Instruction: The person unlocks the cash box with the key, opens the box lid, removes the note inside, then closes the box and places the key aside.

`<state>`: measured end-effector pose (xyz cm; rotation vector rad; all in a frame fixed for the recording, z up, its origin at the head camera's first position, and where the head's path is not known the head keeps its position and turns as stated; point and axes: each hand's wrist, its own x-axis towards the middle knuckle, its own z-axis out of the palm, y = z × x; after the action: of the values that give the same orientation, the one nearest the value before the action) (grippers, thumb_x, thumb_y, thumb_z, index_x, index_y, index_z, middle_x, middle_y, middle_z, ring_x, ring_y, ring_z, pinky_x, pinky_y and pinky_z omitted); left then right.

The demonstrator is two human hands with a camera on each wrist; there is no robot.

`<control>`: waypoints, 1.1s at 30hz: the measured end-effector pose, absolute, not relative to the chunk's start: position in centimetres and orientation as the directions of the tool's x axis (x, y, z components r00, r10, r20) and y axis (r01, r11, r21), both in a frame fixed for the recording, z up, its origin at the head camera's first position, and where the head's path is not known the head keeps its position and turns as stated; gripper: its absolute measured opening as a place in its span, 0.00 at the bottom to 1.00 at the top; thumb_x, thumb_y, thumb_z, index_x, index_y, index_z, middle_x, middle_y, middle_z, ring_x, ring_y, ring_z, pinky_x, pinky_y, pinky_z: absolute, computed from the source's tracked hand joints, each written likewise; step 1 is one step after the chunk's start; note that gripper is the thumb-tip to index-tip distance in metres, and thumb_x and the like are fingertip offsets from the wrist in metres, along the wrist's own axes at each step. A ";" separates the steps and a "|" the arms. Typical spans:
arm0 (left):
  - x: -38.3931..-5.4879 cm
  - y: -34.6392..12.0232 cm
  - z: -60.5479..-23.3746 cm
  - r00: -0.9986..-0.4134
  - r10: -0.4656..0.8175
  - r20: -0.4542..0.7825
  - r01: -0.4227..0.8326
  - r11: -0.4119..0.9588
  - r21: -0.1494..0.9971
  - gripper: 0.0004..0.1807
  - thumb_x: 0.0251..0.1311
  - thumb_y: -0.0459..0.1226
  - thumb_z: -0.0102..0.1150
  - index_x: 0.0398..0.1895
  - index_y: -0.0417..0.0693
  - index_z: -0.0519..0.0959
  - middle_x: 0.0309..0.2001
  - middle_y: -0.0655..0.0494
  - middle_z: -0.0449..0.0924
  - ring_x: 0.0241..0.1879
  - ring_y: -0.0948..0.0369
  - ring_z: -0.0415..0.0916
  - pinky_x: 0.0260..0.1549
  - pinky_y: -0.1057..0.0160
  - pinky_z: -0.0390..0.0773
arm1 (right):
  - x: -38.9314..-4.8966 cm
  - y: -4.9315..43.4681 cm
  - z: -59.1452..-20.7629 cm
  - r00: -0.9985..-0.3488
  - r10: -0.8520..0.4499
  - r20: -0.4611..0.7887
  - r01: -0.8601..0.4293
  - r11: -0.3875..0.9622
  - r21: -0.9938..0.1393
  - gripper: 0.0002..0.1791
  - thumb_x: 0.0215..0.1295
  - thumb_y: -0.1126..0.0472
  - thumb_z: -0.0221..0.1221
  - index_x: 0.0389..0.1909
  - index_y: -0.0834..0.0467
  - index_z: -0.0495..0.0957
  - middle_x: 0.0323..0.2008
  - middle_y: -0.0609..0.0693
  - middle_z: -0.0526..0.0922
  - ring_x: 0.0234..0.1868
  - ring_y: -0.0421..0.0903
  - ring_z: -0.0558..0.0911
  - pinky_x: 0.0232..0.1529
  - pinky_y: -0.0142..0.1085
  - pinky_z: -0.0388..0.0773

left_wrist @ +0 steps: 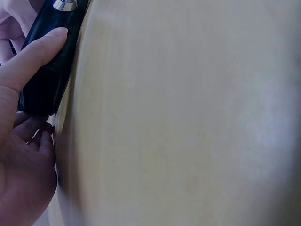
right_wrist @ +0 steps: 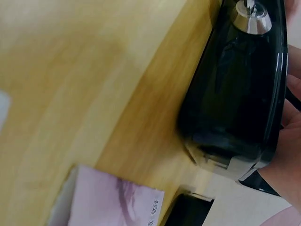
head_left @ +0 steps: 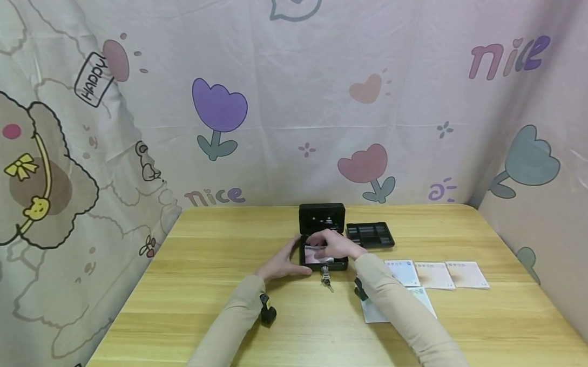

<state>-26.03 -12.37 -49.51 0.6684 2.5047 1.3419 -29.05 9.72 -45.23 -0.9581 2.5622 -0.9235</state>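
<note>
A small black cash box stands at the back of the table with its lid raised. My left hand grips its left side, the thumb on the front wall and the other fingers round the corner. My right hand reaches down into the box over a pinkish paper note or card. The front wall hides its fingertips in the right wrist view, so I cannot tell whether they pinch the paper. Keys hang from the silver lock on the front.
A black compartment tray lies right of the box. Farther right, several pale printed notes lie in a row, including a bluish one and a beige one. More paper lies partly under the right forearm. A printed curtain borders the table.
</note>
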 end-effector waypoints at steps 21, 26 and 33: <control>-25.9 -12.3 -49.1 -0.877 0.481 -0.007 0.268 0.501 0.823 0.60 0.52 0.43 0.77 0.82 0.49 0.46 0.81 0.44 0.48 0.80 0.45 0.47 0.79 0.41 0.51 | -28.2 9.6 -44.9 -0.805 -0.579 0.128 -0.493 0.534 -0.687 0.23 0.61 0.70 0.66 0.59 0.61 0.80 0.59 0.59 0.83 0.61 0.57 0.80 0.64 0.55 0.78; -25.9 -12.3 -49.0 -0.875 0.484 -0.008 0.268 0.496 0.826 0.59 0.52 0.42 0.77 0.82 0.48 0.47 0.81 0.43 0.48 0.80 0.45 0.47 0.79 0.41 0.52 | -28.3 9.9 -45.0 -0.792 -0.588 0.164 -0.521 0.511 -0.683 0.22 0.62 0.70 0.66 0.58 0.60 0.80 0.57 0.57 0.84 0.59 0.55 0.82 0.62 0.52 0.80; -25.8 -12.3 -49.1 -0.880 0.476 -0.012 0.262 0.505 0.822 0.60 0.52 0.43 0.77 0.81 0.48 0.47 0.81 0.43 0.48 0.80 0.45 0.47 0.79 0.41 0.52 | -28.4 10.1 -45.2 -0.784 -0.584 0.212 -0.543 0.480 -0.689 0.20 0.62 0.74 0.62 0.56 0.60 0.82 0.56 0.58 0.84 0.57 0.55 0.83 0.59 0.51 0.83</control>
<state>-25.81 -12.27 -49.08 0.6274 2.5127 1.3119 -28.42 10.15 -45.17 -1.0129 2.6573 -1.2084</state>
